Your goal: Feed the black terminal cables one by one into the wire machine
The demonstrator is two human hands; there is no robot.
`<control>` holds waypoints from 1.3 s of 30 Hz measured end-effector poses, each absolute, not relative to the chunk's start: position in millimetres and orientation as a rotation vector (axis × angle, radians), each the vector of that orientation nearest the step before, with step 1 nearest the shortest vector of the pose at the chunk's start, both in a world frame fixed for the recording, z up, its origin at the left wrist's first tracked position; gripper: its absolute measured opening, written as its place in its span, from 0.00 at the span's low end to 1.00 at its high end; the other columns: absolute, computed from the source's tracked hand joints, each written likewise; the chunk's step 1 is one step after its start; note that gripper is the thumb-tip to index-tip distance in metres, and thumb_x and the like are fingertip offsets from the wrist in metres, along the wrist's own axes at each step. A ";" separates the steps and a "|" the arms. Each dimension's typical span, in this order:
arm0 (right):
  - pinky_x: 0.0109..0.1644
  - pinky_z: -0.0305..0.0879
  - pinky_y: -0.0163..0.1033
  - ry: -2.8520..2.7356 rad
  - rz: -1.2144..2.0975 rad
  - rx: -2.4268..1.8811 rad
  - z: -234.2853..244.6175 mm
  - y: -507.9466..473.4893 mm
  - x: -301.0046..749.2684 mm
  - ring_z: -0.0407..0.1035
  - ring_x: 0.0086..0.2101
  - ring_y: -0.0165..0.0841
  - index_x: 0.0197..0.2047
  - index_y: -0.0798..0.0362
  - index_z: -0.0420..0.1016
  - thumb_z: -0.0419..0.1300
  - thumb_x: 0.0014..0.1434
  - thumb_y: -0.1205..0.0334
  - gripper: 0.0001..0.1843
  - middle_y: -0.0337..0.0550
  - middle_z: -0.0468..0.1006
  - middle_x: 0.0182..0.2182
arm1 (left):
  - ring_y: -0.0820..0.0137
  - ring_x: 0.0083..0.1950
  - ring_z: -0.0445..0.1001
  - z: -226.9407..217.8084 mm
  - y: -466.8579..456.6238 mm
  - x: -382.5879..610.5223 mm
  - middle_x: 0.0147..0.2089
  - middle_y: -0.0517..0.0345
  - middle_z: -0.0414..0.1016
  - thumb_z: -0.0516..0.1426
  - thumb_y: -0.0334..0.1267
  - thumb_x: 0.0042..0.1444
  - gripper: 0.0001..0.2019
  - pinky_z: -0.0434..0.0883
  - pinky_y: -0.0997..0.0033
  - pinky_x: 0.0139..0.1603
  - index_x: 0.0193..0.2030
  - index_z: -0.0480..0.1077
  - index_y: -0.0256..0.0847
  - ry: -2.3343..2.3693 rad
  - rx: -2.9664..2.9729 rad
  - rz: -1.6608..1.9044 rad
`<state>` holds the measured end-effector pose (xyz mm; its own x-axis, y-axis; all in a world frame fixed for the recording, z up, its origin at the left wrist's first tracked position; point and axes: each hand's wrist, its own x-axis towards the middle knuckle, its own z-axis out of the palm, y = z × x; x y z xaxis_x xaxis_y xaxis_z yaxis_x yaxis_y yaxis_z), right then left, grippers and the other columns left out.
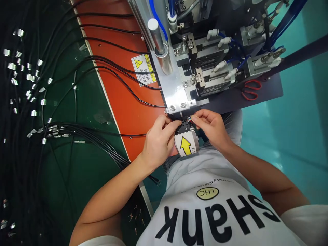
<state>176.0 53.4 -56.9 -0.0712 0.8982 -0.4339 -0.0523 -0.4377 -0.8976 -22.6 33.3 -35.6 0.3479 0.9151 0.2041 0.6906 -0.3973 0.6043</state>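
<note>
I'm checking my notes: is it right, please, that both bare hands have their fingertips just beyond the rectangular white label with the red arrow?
Not quite: the head view shows that the printed arrow is yellow, not red. The rest stands: the left hand and right hand reach just beyond the white label.

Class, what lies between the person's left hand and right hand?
In the head view, thin wires lie between left hand and right hand, with a block bearing a yellow arrow lower down.

Red-handled scissors (251,92) lie on a dark panel (273,89) above teal floor (271,136).
</note>
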 end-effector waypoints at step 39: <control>0.27 0.61 0.34 -1.003 1.545 -1.421 -61.2 49.1 173.4 0.64 0.24 0.26 0.34 0.52 0.73 0.66 0.58 0.52 0.12 0.36 0.72 0.26 | 0.68 0.41 0.72 -33.4 36.8 -20.3 0.37 0.52 0.68 0.46 0.31 0.67 0.17 0.72 0.69 0.39 0.53 0.74 0.42 1.361 2.278 0.618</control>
<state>173.4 49.1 -61.2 -0.0566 0.9274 -0.3698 -0.0393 -0.3722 -0.9273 -20.3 36.8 -33.4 0.4237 0.8915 0.1602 0.7078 -0.4362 0.5557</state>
